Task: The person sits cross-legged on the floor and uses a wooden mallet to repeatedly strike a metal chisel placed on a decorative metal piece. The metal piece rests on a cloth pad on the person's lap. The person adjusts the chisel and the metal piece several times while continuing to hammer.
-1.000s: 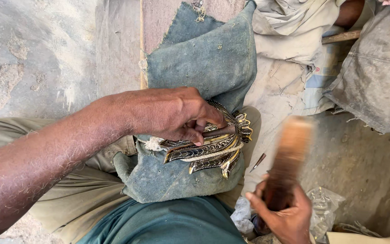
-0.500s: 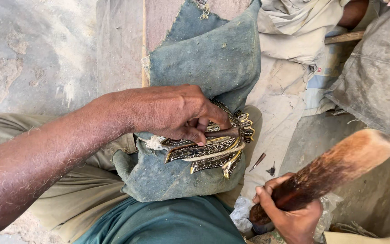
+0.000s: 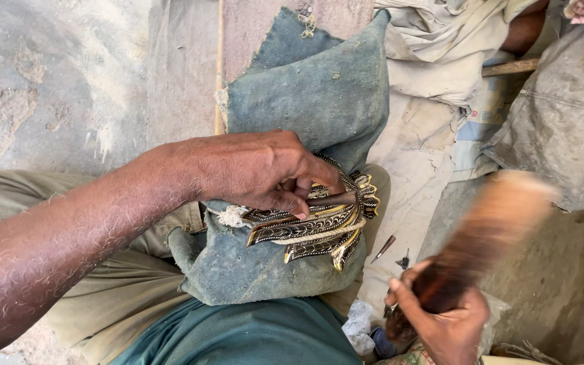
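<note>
Engraved brass ornament (image 3: 319, 230) lies on a thick blue-grey cloth pad (image 3: 305, 108) draped over the person's knee, near the pad's lower right edge; its gold-edged, dark-patterned leaves fan toward the right; the left hand (image 3: 258, 169) presses down on the ornament's upper part, fingers curled closed around a thin metal tool whose tip meets the metal; the right hand (image 3: 444, 324) is wrapped tight around the dark lower end of a wooden mallet (image 3: 488, 236), blurred and raised off the pad's right edge; small metal tools (image 3: 383, 249) lie on the pale cloth (image 3: 414, 155) just right of the pad.
</note>
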